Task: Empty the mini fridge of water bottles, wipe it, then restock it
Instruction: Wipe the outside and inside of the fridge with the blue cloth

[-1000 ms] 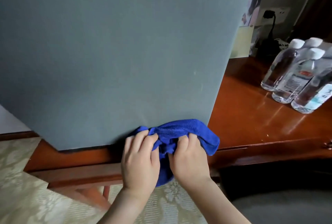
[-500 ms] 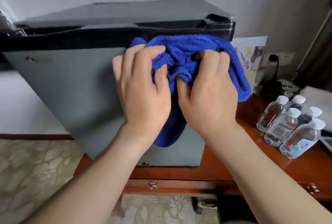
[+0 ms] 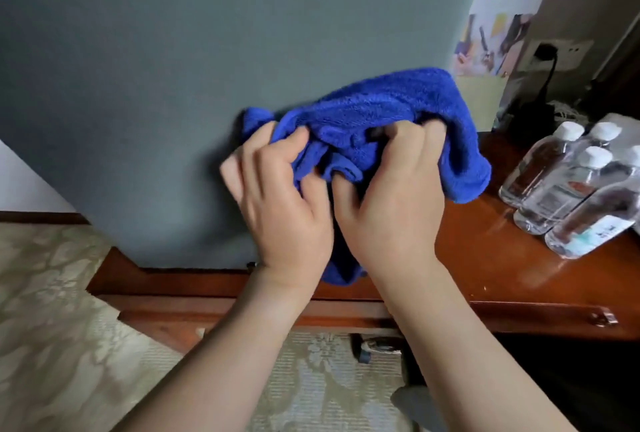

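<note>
Gripping a bunched-up blue microfiber cloth [image 3: 377, 119] with both hands, the person has it pressed flat against the grey front door of the mini fridge [image 3: 173, 85]. The left hand [image 3: 284, 203] has its fingers curled into the cloth's left end, and the right hand [image 3: 398, 196] is clenched round the middle, thumb tucked into a fold. The cloth's long axis runs pretty much left to right across the door, tilted up a bit toward the right, with one loose end flopping past the fridge's right edge and a tail hanging straight down between the wrists.

The fridge sits on a glossy reddish wooden desk [image 3: 485, 265], door closed, and it fills most of the upper left of the view. Off to the right on the same desk, well apart from the fridge, stands a tight cluster of clear water bottles [image 3: 568, 189] with white caps, all upright, though the wide lens makes them look tilted. Behind them there's a wall socket [image 3: 554, 53] with a black plug in it, and a printed card [image 3: 491, 36] propped just beside the fridge. Patterned beige carpet [image 3: 52, 327] below.
</note>
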{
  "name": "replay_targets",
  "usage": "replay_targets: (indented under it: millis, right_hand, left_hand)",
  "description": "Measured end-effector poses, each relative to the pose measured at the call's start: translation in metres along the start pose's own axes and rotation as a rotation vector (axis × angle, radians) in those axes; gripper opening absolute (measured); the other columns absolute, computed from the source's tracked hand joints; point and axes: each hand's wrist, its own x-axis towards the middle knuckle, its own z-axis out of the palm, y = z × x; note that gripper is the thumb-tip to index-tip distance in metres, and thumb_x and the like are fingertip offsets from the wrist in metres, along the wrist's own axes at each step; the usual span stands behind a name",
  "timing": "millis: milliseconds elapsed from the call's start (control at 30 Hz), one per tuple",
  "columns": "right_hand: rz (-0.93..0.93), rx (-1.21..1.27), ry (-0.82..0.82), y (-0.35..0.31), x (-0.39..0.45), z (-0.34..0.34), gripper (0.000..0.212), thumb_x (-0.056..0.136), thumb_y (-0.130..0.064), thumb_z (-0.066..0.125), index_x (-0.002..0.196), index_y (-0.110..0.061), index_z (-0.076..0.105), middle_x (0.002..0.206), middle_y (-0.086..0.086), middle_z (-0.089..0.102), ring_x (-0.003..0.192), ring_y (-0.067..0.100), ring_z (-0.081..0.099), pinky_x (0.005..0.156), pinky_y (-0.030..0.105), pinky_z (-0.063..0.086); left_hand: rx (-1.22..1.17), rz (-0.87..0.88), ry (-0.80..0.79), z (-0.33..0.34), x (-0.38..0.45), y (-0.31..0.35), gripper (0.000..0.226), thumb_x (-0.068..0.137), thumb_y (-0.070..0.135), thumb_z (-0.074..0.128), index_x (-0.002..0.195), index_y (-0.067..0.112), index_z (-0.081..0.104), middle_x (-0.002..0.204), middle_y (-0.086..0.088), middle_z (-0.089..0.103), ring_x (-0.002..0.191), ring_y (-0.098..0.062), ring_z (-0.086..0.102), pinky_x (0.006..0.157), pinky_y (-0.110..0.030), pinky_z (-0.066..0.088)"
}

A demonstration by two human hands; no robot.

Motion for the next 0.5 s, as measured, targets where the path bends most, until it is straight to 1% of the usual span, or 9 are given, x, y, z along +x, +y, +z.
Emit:
replay_targets:
  millis: [67, 133, 167, 200, 233, 300, 400, 467, 500]
  right_hand:
    - [0.097, 0.039, 0.003, 0.017, -0.033, 0.013, 0.031, 0.076, -0.030, 0.054, 0.100, -0.014, 0.041, 0.099, 0.010, 0.043, 0.085, 0.022, 0.042, 0.059, 0.032, 0.033]
    - [0.248, 0.061, -0.053, 0.039, -0.080, 0.023, 0.027, 0.076, -0.029, 0.050, 0.098, -0.023, 0.037, 0.099, 0.006, 0.042, 0.086, 0.025, 0.047, 0.065, 0.035, 0.041]
    - [0.332, 0.069, -0.106, 0.051, -0.105, 0.026, 0.027, 0.077, -0.024, 0.052, 0.095, -0.028, 0.032, 0.098, 0.007, 0.044, 0.087, 0.029, 0.050, 0.068, 0.037, 0.043]
    - [0.402, 0.072, -0.165, 0.061, -0.128, 0.031, 0.034, 0.078, -0.015, 0.056, 0.093, -0.030, 0.029, 0.097, 0.010, 0.046, 0.087, 0.033, 0.052, 0.070, 0.040, 0.043]
    - [0.440, 0.064, -0.219, 0.072, -0.148, 0.037, 0.040, 0.079, -0.006, 0.060, 0.093, -0.028, 0.029, 0.094, 0.010, 0.047, 0.086, 0.036, 0.052, 0.072, 0.041, 0.043]
    - [0.462, 0.024, -0.268, 0.085, -0.171, 0.045, 0.040, 0.078, 0.004, 0.065, 0.092, -0.021, 0.037, 0.092, 0.008, 0.046, 0.085, 0.033, 0.051, 0.074, 0.038, 0.040]
    - [0.501, -0.010, -0.269, 0.086, -0.174, 0.048, 0.040, 0.076, 0.004, 0.065, 0.092, -0.021, 0.039, 0.092, 0.004, 0.043, 0.085, 0.027, 0.048, 0.073, 0.033, 0.038]
    - [0.494, -0.011, -0.255, 0.077, -0.161, 0.040, 0.039, 0.077, 0.003, 0.065, 0.092, -0.022, 0.039, 0.093, -0.001, 0.041, 0.086, 0.026, 0.048, 0.070, 0.032, 0.037]
    - [0.448, -0.005, -0.227, 0.069, -0.148, 0.034, 0.036, 0.077, 0.000, 0.066, 0.094, -0.021, 0.042, 0.094, -0.002, 0.041, 0.086, 0.022, 0.047, 0.067, 0.029, 0.035]
  left_hand:
    - [0.029, -0.010, -0.044, 0.004, -0.029, -0.015, 0.034, 0.084, 0.000, 0.053, 0.114, 0.015, 0.053, 0.121, -0.017, 0.060, 0.112, -0.028, 0.047, 0.105, -0.035, 0.032]
    - [0.069, 0.039, -0.187, 0.005, -0.064, -0.032, 0.030, 0.085, 0.004, 0.053, 0.112, 0.016, 0.058, 0.122, -0.009, 0.058, 0.109, -0.029, 0.046, 0.104, -0.030, 0.031]
    - [0.094, 0.074, -0.283, 0.004, -0.084, -0.042, 0.026, 0.086, 0.007, 0.054, 0.109, 0.014, 0.063, 0.120, -0.008, 0.061, 0.107, -0.029, 0.046, 0.103, -0.027, 0.032]
    - [0.121, 0.101, -0.382, 0.001, -0.103, -0.052, 0.024, 0.086, 0.009, 0.054, 0.105, 0.011, 0.069, 0.116, -0.008, 0.065, 0.105, -0.028, 0.047, 0.099, -0.027, 0.036]
    - [0.145, 0.109, -0.480, -0.002, -0.121, -0.061, 0.024, 0.085, 0.009, 0.055, 0.102, 0.009, 0.072, 0.112, -0.009, 0.069, 0.103, -0.027, 0.048, 0.095, -0.029, 0.042]
    - [0.164, 0.074, -0.616, -0.007, -0.144, -0.076, 0.025, 0.083, 0.009, 0.057, 0.102, 0.009, 0.074, 0.110, -0.007, 0.071, 0.104, -0.024, 0.049, 0.090, -0.037, 0.048]
    - [0.137, 0.029, -0.634, -0.008, -0.147, -0.079, 0.029, 0.083, 0.013, 0.049, 0.099, 0.010, 0.072, 0.107, -0.005, 0.069, 0.100, -0.022, 0.049, 0.087, -0.034, 0.044]
    - [0.110, -0.010, -0.584, -0.009, -0.132, -0.069, 0.030, 0.082, 0.011, 0.048, 0.100, 0.009, 0.071, 0.107, -0.007, 0.068, 0.100, -0.023, 0.048, 0.088, -0.034, 0.043]
    - [0.094, -0.029, -0.531, -0.009, -0.119, -0.062, 0.031, 0.082, 0.010, 0.047, 0.103, 0.010, 0.070, 0.109, -0.009, 0.067, 0.100, -0.024, 0.048, 0.091, -0.033, 0.041]
